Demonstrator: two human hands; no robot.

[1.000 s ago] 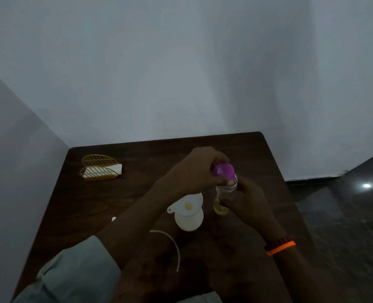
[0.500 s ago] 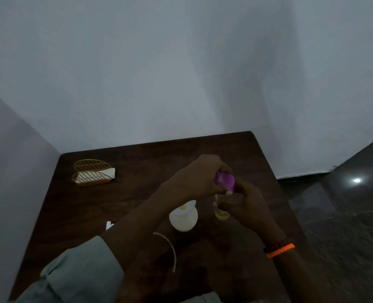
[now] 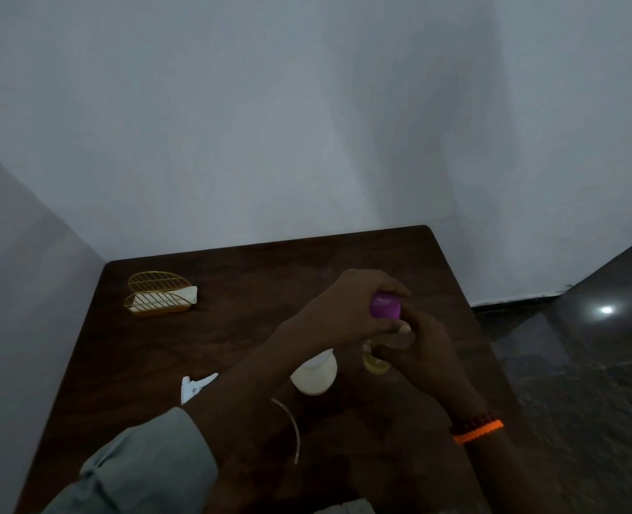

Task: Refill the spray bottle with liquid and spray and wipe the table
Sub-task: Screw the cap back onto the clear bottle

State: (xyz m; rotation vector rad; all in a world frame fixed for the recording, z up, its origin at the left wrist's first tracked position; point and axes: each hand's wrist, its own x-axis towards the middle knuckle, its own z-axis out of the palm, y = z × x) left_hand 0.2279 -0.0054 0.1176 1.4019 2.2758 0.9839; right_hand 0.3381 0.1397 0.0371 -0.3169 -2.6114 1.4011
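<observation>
1. While the left hand [image 3: 344, 313] pinches the purple cap [image 3: 384, 306], the right hand [image 3: 418, 350] wraps the small bottle [image 3: 375, 363] beneath it.
2. Left of both grips stands the white spray bottle [image 3: 316, 376], seemingly unfilled.
3. Spraying and wiping the tabletop [image 3: 255, 291] remain.

You are in a plain, dim room, most likely a home or a bare rented space; nothing settles which. A dark wooden table [image 3: 232, 328] sits pushed into the corner where two blank, pale walls [image 3: 307, 124] meet. The dark polished stone floor [image 3: 585, 365] to your right shows one bright ceiling-light reflection [image 3: 606, 310]. A gold wire napkin holder [image 3: 158, 296] with white napkins stands on the table near the corner, a household touch.
</observation>
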